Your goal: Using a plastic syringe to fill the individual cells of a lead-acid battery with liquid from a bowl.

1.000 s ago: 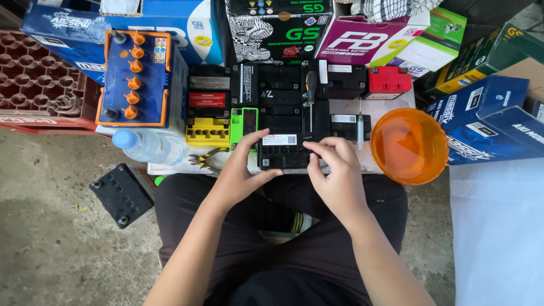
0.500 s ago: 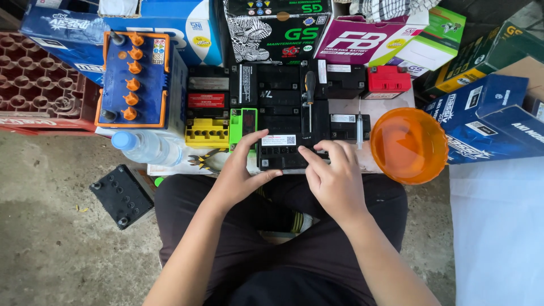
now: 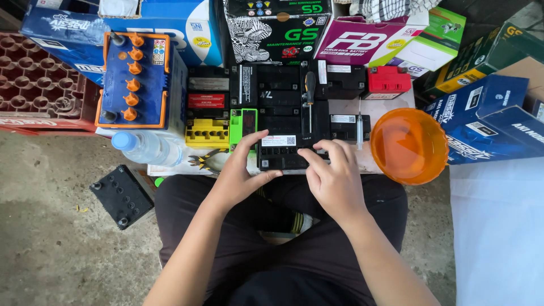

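A small black battery (image 3: 282, 148) with a white label stands at the near edge of a low white board (image 3: 181, 168). My left hand (image 3: 241, 173) holds its left side, thumb under the front edge and fingers up along the side. My right hand (image 3: 335, 178) rests on its right front corner, fingertips pressing on the top. A screwdriver (image 3: 309, 99) with a black and yellow handle lies on the black batteries just behind. Several more small batteries, black, red, yellow and green, are packed together behind and to the left.
A large blue battery with orange caps (image 3: 134, 79) stands at the left, a clear water bottle (image 3: 145, 148) lying in front of it. An orange plastic bowl (image 3: 409, 145) sits at the right. Pliers (image 3: 207, 161), a syringe (image 3: 359, 126), a black battery (image 3: 122, 195) on the concrete floor, a red crate (image 3: 34, 85) and cardboard boxes surround.
My right hand's fingers have shifted slightly on the battery's front corner. The left hand keeps its hold on the left side.
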